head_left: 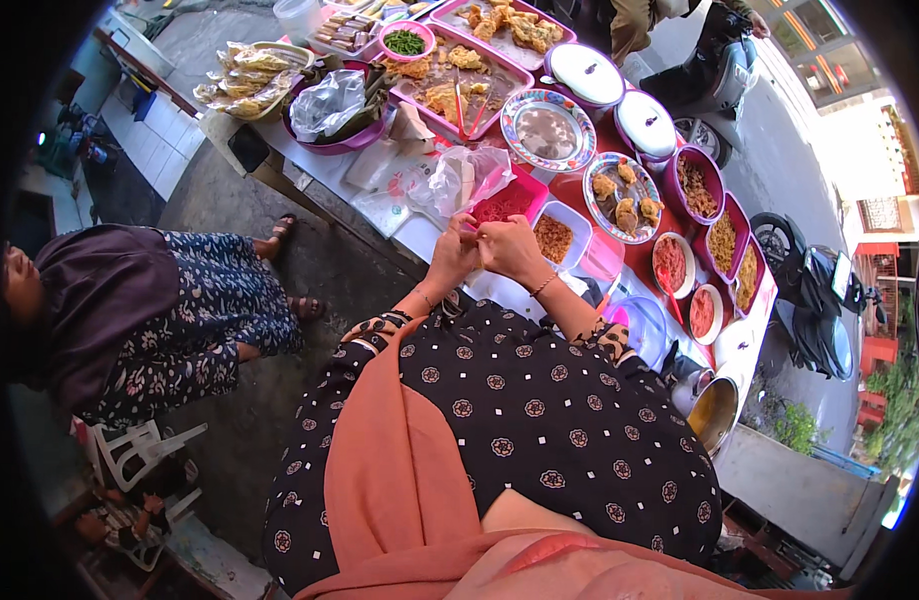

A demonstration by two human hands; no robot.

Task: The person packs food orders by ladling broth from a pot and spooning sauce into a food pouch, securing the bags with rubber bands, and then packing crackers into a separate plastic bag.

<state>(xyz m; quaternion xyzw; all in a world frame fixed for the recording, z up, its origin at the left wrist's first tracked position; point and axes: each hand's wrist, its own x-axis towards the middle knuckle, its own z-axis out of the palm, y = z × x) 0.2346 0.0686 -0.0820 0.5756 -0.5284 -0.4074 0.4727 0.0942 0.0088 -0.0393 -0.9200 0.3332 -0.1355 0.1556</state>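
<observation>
A: Setting?
B: Outdoors, daylight. Grey concrete ground (pixel 230 200), long stall table (pixel 310 165) in red and white covers. White plastic chair (pixel 130 450) lower left, parked motorbike (pixel 810 300) right, buildings behind.

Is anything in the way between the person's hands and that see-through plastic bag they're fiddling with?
Nothing visible is. The left hand and right hand are together right at the lower end of the clear plastic bag, fingers pinching it above the table. The pink tray of red food sits just behind, not between.
</observation>
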